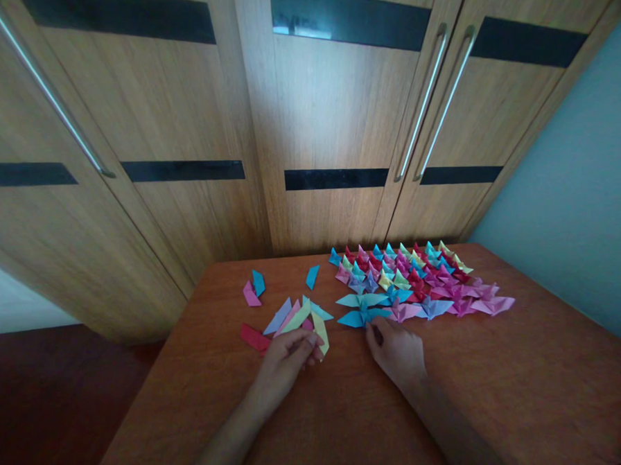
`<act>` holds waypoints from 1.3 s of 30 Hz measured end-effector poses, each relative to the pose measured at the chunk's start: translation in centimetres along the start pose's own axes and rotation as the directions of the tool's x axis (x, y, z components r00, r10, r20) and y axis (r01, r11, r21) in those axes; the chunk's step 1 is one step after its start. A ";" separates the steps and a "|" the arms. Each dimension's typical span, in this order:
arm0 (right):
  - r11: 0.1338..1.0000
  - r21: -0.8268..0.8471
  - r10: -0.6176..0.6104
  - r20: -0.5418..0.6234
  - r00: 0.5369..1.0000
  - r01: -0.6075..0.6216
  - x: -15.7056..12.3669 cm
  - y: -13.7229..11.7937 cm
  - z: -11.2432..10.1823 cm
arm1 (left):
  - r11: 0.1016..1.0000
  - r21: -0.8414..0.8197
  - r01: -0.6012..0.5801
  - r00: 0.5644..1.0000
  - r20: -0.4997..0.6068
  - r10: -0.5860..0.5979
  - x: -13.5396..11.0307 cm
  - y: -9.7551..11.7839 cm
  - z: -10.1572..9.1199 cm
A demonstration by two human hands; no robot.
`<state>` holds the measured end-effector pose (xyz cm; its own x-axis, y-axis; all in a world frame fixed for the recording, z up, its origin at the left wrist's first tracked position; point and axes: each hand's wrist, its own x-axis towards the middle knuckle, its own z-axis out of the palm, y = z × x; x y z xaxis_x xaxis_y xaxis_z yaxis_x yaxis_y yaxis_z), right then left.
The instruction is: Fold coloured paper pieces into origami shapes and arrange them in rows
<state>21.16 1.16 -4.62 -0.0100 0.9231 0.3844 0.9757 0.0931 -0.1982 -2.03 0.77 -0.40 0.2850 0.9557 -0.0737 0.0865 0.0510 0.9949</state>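
Note:
My left hand (291,353) is closed in a pinch at a pale yellow folded paper strip (320,330), over a fan of flat folded papers. In that fan are a lavender piece (277,317), a pink one, another pale yellow one and a light teal one (317,309). A red folded paper (254,337) lies just left of the fingers. My right hand (399,348) has its fingers curled together at the near edge of a blue origami crane (361,317). The fingertips partly hide that crane's right side. Behind it sits a light teal crane (360,299).
Rows of multicoloured origami cranes (417,276) cover the table's back right. Loose folded papers lie at the back left: a blue one (312,277), and a blue and a pink one (252,295) together. Wooden cabinet doors (327,115) rise behind the wooden table (326,421); a pale wall (577,198) stands right.

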 end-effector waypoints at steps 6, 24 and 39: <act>0.999 -0.016 0.033 0.021 0.999 -0.033 0.0 -0.2 -0.2 | 1.000 0.010 0.007 1.000 0.002 -0.007 -0.1 -0.3 -0.1; 0.994 0.024 0.105 -0.008 0.994 -0.105 -0.2 0.0 -0.1 | 0.999 0.028 -0.031 0.999 0.016 0.031 0.1 -0.6 -0.2; 0.953 0.240 -0.240 0.232 0.942 0.184 -2.1 -5.5 -1.0 | 0.535 0.845 0.000 0.886 -0.248 0.392 -0.2 -1.4 -6.6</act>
<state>16.02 -1.66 -3.40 -0.2948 0.9343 0.2005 0.8758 0.3481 -0.3344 -8.47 2.41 -1.28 0.0497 0.9385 0.3418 0.8527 -0.2180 0.4747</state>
